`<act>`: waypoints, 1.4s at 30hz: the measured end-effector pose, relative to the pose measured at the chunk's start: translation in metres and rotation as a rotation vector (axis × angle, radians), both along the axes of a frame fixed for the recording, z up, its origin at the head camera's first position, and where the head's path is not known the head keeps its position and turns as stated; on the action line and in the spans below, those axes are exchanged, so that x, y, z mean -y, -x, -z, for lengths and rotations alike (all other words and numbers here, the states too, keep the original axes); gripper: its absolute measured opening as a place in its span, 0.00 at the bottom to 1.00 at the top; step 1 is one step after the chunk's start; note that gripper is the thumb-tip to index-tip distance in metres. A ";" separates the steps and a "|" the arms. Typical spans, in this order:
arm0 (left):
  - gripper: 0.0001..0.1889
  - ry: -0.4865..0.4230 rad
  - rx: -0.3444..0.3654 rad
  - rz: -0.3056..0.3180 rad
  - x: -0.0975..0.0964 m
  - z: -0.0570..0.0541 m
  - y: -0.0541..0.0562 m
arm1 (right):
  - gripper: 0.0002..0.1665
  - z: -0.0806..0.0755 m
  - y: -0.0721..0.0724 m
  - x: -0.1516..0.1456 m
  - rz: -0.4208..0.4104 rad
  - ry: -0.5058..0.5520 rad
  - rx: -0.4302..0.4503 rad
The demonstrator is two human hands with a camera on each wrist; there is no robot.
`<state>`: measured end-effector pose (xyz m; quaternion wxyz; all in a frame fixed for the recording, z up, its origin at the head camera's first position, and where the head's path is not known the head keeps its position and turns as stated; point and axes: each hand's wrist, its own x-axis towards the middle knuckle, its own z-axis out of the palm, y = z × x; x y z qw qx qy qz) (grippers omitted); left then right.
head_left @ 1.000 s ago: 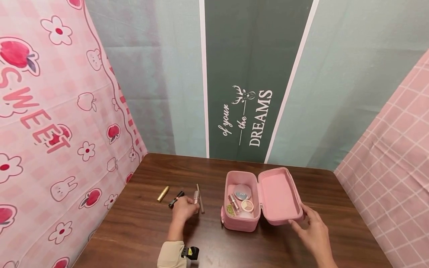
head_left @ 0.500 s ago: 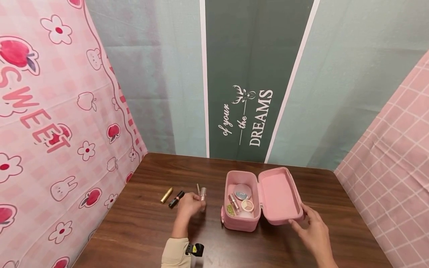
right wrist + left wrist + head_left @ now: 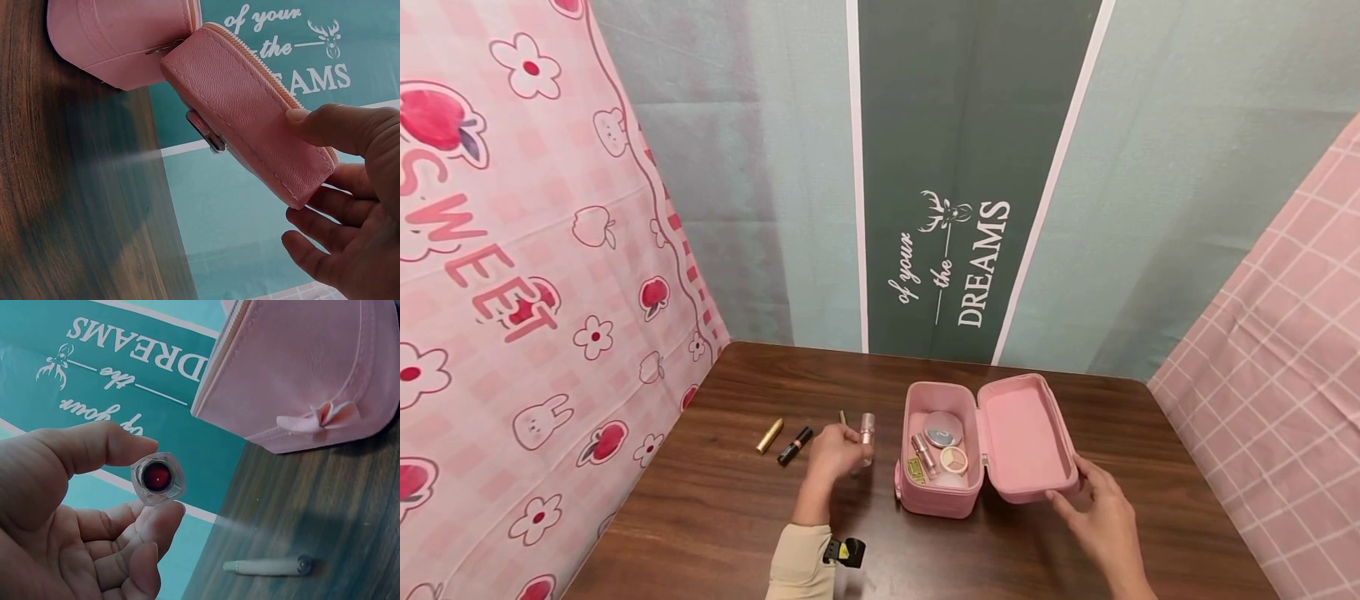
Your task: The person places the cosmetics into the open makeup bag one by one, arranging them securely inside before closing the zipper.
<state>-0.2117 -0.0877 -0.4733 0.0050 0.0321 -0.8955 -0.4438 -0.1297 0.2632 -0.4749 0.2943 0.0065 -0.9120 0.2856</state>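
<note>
Thumb and fingers of my left hand pinch a clear-and-pink lipstick tube, held up left of the pink cosmetic case. The left wrist view shows the lipstick tube end-on, with a dark red centre. Behind that hand, a thin pencil-like stick is mostly hidden. My right hand grips the outer edge of the case's lid, which is swung open to the right. The right wrist view has the thumb on the lid's zipped rim and fingers below.
A gold tube and a black tube lie on the wooden table at left. Inside the case are a round compact, a three-part round palette, another lipstick and a small green-yellow item. Fabric hangs behind.
My left hand has lifted the lipstick tube and carried it a little right, toward the case. The gold tube has shifted slightly. My right hand stays on the lid.
</note>
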 end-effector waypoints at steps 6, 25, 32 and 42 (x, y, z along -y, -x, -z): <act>0.11 -0.043 0.041 0.007 -0.006 -0.005 0.001 | 0.36 -0.001 0.001 -0.001 -0.013 0.010 0.003; 0.11 -0.099 0.062 0.059 -0.021 -0.013 0.011 | 0.36 -0.005 0.003 -0.002 -0.043 -0.004 -0.016; 0.11 -0.110 0.080 0.082 -0.027 -0.016 0.017 | 0.36 -0.004 0.003 -0.002 -0.048 -0.002 -0.008; 0.08 -0.076 0.107 0.118 -0.036 -0.020 0.027 | 0.36 -0.003 0.002 -0.004 -0.041 -0.005 0.001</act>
